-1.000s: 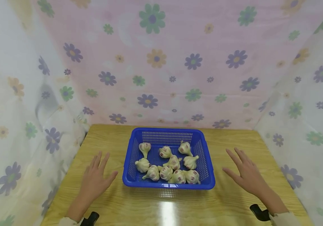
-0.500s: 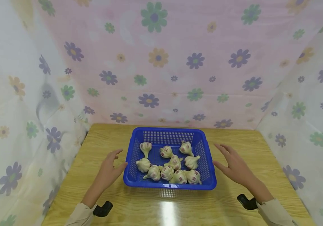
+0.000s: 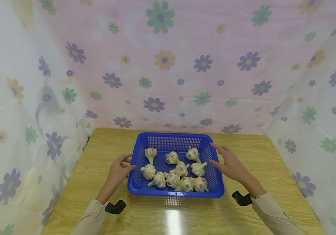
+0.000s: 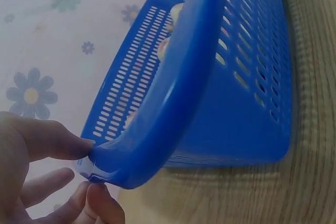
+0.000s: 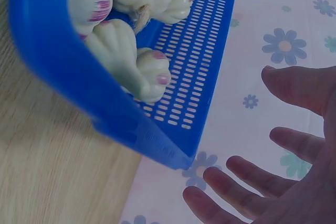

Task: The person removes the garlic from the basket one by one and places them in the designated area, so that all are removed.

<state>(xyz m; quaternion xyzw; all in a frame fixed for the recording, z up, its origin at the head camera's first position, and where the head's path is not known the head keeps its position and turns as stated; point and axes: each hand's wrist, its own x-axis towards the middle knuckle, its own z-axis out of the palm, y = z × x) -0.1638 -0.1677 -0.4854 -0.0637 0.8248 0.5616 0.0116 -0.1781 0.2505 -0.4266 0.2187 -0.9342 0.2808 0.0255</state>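
Note:
A blue plastic basket (image 3: 175, 194) with slotted walls stands on the table and holds several garlic bulbs (image 3: 172, 179), white with purple streaks. At its left side, my left hand (image 3: 117, 171) pinches the rim. In the left wrist view, the thumb lies on the corner of the basket (image 4: 194, 40) and curled fingers (image 4: 105, 203) reach beneath it. My right hand (image 3: 232, 164) is at the basket's right side, thumb and fingers spread over the rim in the head view. From the right wrist, this hand's fingers (image 5: 247, 177) look extended and apart from the basket (image 5: 68, 82).
The wooden table (image 3: 112, 140) extends around the basket. A pink floral curtain (image 3: 182, 75) hangs behind, with white floral curtains (image 3: 24, 114) at both sides. Black wrist mounts (image 3: 115, 207) sit under both forearms.
Both hands have moved inward to the basket from its two sides. My left hand has taken hold of the rim, while the right has come over the right edge. The basket stays put.

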